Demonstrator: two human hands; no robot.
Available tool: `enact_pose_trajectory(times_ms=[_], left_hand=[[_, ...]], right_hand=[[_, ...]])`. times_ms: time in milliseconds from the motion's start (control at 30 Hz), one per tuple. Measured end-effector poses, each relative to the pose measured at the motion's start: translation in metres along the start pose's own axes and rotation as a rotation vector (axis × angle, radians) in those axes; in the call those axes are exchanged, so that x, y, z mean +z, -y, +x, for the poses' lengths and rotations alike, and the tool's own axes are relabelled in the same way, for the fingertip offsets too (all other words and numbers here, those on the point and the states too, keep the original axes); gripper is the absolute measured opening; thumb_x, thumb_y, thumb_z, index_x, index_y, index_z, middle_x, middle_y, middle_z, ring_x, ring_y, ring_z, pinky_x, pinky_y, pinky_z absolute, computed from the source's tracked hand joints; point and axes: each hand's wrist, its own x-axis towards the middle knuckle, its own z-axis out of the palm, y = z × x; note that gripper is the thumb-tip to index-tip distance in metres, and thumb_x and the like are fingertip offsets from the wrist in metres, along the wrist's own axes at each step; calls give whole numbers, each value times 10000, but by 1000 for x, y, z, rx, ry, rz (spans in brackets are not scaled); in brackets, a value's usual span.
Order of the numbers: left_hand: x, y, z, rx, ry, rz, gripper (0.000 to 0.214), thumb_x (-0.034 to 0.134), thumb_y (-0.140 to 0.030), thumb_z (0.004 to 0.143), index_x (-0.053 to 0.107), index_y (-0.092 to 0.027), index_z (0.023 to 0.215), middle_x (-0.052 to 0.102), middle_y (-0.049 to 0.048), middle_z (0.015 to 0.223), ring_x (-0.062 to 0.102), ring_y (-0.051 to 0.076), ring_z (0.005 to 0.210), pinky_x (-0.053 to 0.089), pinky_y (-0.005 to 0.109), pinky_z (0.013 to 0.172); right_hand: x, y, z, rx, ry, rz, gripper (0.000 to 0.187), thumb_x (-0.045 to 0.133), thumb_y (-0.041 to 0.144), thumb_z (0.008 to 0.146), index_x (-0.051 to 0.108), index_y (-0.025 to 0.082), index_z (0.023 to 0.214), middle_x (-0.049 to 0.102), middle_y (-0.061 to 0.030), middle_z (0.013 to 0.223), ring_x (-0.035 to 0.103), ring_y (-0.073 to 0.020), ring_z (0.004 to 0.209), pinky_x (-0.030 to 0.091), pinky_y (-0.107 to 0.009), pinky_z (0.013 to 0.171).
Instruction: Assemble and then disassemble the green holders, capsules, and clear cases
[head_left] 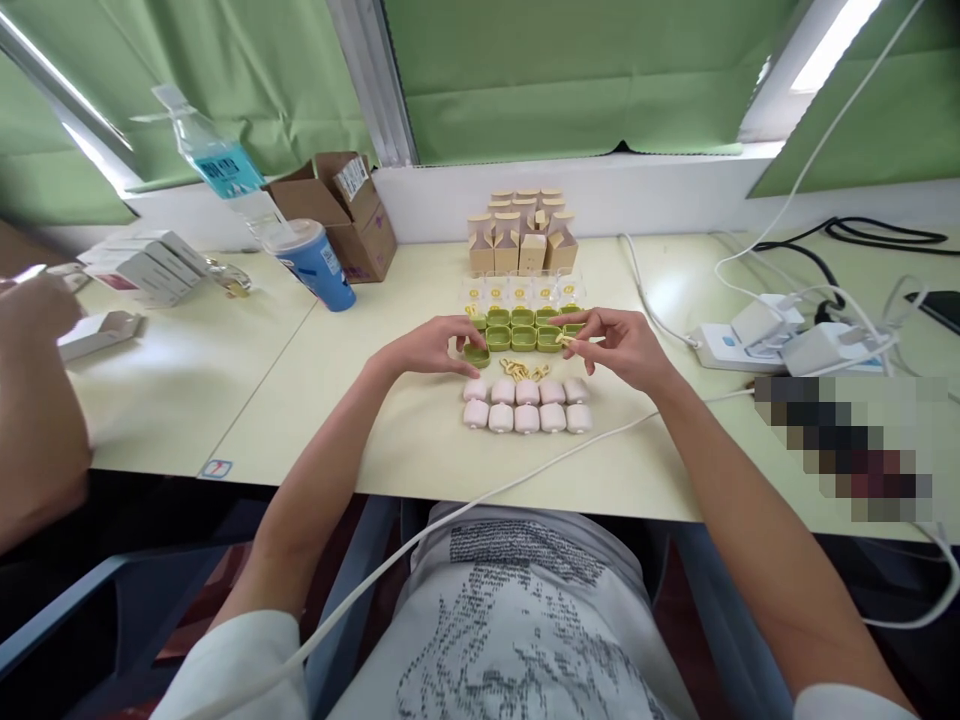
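My left hand (431, 347) pinches a small green case (475, 354) at the left end of two rows of green cases (523, 337) on the cream table (360, 400). My right hand (619, 343) holds a small yellow piece (564, 340) between thumb and fingers, just right of the green rows. A little heap of yellow pieces (519, 370) lies between my hands. Two rows of pale pink cases (526, 405) sit in front of them. Clear trays with yellow dots (521, 292) and small tan boxes (523, 240) stand behind.
A blue cup (315, 262), a water bottle (217, 165) and a brown carton (349, 212) stand at the back left. Another person's arm (34, 400) is at the far left beside white boxes (142, 265). A power strip with chargers (780, 345) and cables lies to the right.
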Motion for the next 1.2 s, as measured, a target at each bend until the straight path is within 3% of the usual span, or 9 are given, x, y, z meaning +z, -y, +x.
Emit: enact_pose_trajectory(times_ms=[100,233,367,467,600,767,933,1033,1200], left_hand=[[0,2,0,-17,31,-4,537,943,-712,800,893,-269,1099,842,90,1102,727,232,916,571,336,798],[-4,12,-1,-39,28,-32,544,934,-730,802,910,-280,1106,813,99,1053,724,228,859,578,346,766],[-4,16,-1,-45,-24,15,521,931,-731,787,917,-288,1060,716,88,996,684,232,843,562,362,757],[-2,15,-1,-75,-70,47,497,952,-689,764,898,-273,1031,672,81,1025,665,236,855,557,371,770],[2,16,-1,-85,-66,43,462,945,-691,763,902,-269,945,648,86,1087,666,228,858,576,395,813],[1,20,-2,-82,-39,15,472,954,-724,723,881,-264,798,671,94,1064,697,251,886,608,435,872],[-8,13,-6,-41,-92,-30,483,946,-724,768,868,-251,825,677,117,1153,696,251,966,655,419,889],[-4,7,-4,-3,-155,-108,509,923,-733,815,830,-233,831,672,122,1214,719,253,1057,669,431,975],[30,-2,11,83,-439,-145,526,896,-736,863,790,-221,883,693,133,1216,723,271,1116,655,431,944]], right_hand=[[7,-4,0,-25,-3,139,571,1028,565,794,597,210,678,859,-166,1230,798,-213,759,588,-298,476],[14,-9,2,-28,-20,213,547,1062,544,758,640,206,681,819,-119,1025,811,-228,800,584,-264,436],[21,-9,4,18,-41,255,529,1074,587,740,739,231,944,757,-21,935,754,-162,665,601,-259,447],[23,-10,5,34,-47,241,551,995,694,814,781,247,1055,707,9,826,710,-146,630,603,-260,458],[25,-13,6,18,-60,246,549,952,746,839,778,233,930,685,7,738,680,-144,586,583,-265,440],[28,-14,5,3,-86,250,550,996,729,787,825,222,919,826,-61,917,717,-154,595,600,-290,452],[33,-13,4,-25,-147,243,489,1021,690,766,878,226,825,776,-45,739,647,-149,513,544,-305,411],[35,-11,3,-59,-189,228,425,1057,631,733,887,245,781,740,-20,684,601,-136,484,517,-309,398],[37,-10,2,-103,-235,186,389,1046,621,743,888,266,755,708,-11,684,574,-138,488,496,-326,389]])
